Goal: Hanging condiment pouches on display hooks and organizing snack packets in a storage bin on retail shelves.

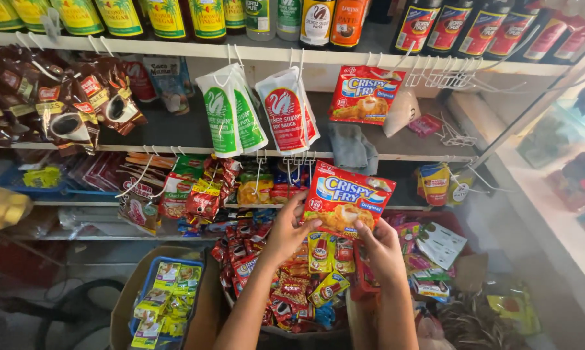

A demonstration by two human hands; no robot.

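Both my hands hold up one red breading-mix packet in front of the shelves. My left hand pinches its lower left corner. My right hand grips its bottom right edge. A matching red packet hangs from a hook on the shelf above. Just under my hands lies a heap of small red and yellow sauce sachets in a box.
Green and red pouches hang left of the upper packet. Bottles line the top shelf. Brown coffee sachets hang at the left. Empty wire hooks stick out at the right. A blue tray of yellow-green sachets sits at lower left.
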